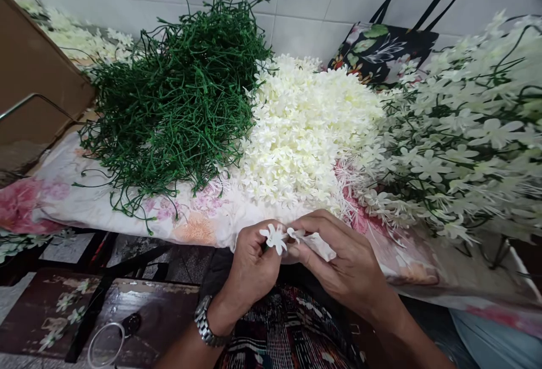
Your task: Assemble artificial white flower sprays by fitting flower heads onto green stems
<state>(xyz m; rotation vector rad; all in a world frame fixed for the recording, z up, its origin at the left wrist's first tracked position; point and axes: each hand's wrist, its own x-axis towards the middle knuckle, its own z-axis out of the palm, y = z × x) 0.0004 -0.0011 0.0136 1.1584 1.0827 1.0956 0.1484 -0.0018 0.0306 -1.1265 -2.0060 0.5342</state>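
Note:
My left hand [252, 264], a metal watch on its wrist, is closed around a small white plastic flower [274, 238] pinched at its fingertips. Close beside it, my right hand [339, 261] pinches another white flower piece [313, 243], the fingers curled around it. Both hands meet just in front of a floral cloth [169, 216]. On that cloth lie a heap of green plastic stems [178, 98] at the left and a heap of loose white flowers [300, 126] in the middle.
Assembled white-flowered sprays [461, 131] pile up at the right. A dark floral tote bag [381, 52] leans on the tiled wall. A brown cardboard box [34, 81] stands at the left, more flowers behind it. A dark low board [63, 307] with a clear ring lies bottom left.

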